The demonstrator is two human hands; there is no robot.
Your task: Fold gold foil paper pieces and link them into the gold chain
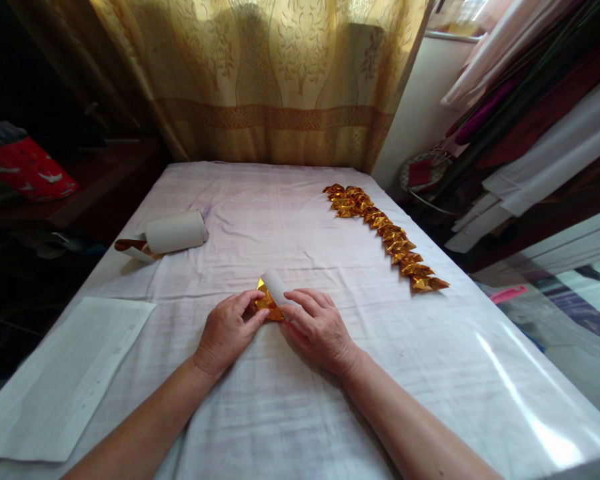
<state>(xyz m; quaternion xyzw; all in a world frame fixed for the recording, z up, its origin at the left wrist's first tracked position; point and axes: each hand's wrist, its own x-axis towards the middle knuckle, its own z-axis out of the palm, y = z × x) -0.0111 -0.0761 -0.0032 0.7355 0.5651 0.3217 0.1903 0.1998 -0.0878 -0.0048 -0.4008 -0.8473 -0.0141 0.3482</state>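
Between my hands, low over the white-covered table, is a sheet of gold foil paper [265,300], its pale back [275,288] curled into a tube shape. My left hand [233,327] pinches its left edge between thumb and fingers. On the other side, my right hand [316,325] has its fingers closed on the rolled right part; the fingertips partly hide the paper's lower edge. Towards the far right, folded gold foil pieces [393,240] lie in a long row. A roll of pale-backed paper [176,232] rests at the left, its loose end showing a gold-brown inner side.
A flat white sheet [70,380] lies at the table's left edge. The wrinkled white cloth [260,200] covers the table. Behind it hangs a gold curtain [280,80]. Clothes [550,133] hang at the right, and a red patterned container [27,167] stands on a dark surface at left.
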